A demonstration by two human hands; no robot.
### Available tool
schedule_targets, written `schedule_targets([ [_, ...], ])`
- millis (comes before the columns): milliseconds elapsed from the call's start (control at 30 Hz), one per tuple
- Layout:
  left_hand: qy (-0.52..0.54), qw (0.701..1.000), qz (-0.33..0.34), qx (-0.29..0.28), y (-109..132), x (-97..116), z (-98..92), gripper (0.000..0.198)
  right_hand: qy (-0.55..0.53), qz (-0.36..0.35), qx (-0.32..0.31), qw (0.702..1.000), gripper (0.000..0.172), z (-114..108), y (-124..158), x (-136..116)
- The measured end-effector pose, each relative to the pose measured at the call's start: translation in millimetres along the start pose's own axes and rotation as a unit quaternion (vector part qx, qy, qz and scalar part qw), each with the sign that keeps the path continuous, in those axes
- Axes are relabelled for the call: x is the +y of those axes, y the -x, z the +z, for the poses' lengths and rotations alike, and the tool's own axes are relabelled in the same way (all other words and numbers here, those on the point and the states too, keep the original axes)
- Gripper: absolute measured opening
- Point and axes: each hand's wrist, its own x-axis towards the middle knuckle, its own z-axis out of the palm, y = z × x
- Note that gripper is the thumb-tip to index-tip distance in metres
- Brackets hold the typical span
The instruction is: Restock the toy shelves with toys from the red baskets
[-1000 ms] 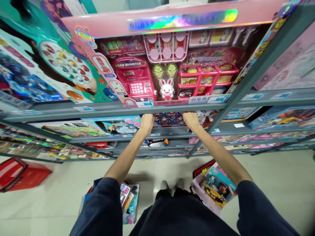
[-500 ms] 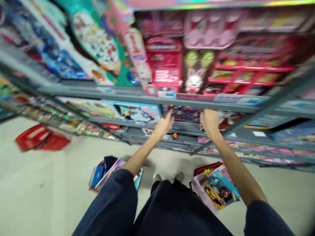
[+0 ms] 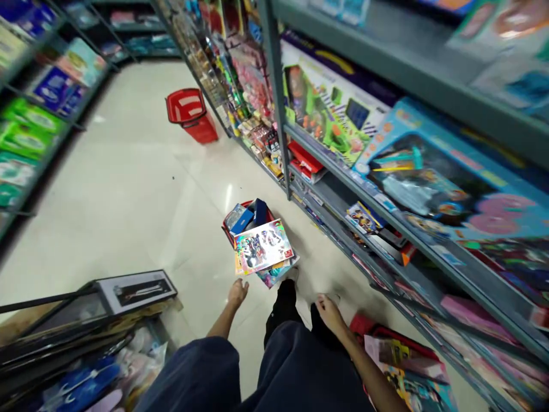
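Note:
My left hand point(image 3: 237, 293) hangs low above the floor with its fingers loosely apart, holding nothing. It is nearest to a red basket point(image 3: 253, 226) piled with toy boxes, a colourful flat box lying on top. My right hand point(image 3: 328, 310) is down beside my dark trousers, fingers relaxed and empty. Close to its right, another red basket point(image 3: 398, 352) holds more toy boxes on the floor.
Grey shelving point(image 3: 351, 177) packed with boxed toys runs along the right. More shelves point(image 3: 26, 126) line the left. A third red basket point(image 3: 191, 114) stands far down the aisle. A black and grey display rack point(image 3: 98, 309) sits at lower left. Pale tiled floor lies between.
Both hands have come down from the shelf edge under the pink toy box to hang by my legs. My view has swung left and down the aisle.

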Motion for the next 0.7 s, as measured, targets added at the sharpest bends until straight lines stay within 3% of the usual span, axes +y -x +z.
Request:
schedule_targets([
  [100, 0.009, 0.998, -0.061, 0.019, -57.3, -60.7, 7.7, 0.034, 0.011, 0.039, -0.073, 0.996, 0.012, 71.0, -71.8, -27.8],
  [167, 0.023, 0.997, -0.063, 0.045, -97.4, -86.6, 16.5, 0.043, 0.005, 0.071, -0.093, 0.993, 0.014, 110.1, -120.4, -37.1],
  [233, 0.040, 0.996, -0.034, 0.073, -142.2, -101.0, 22.9, 0.053, -0.016, 0.101, -0.109, 0.989, 0.022, 144.0, -165.5, -41.1],
  [333, 0.062, 0.992, 0.060, 0.092, -214.1, -101.9, 25.0, 0.060, -0.068, 0.142, -0.151, 0.976, 0.031, 188.1, -214.1, -38.8],
  [467, 0.048, 0.958, 0.264, 0.100, -287.7, -73.9, 26.4, 0.054, -0.156, 0.183, -0.191, 0.952, 0.037, 243.5, -232.2, -28.0],
  [567, 0.010, 0.960, 0.262, 0.099, -306.2, -51.2, 32.3, 0.065, -0.213, 0.179, -0.162, 0.947, 0.043, 280.8, -223.5, -25.5],
  [633, -0.013, 0.969, 0.234, 0.084, -301.7, -44.0, 35.7, 0.075, -0.234, 0.173, -0.140, 0.946, 0.048, 296.1, -214.3, -27.1],
  [700, -0.036, 0.977, 0.205, 0.048, -286.5, -43.5, 37.3, 0.074, -0.237, 0.162, -0.121, 0.950, 0.053, 297.8, -203.5, -28.0],
])
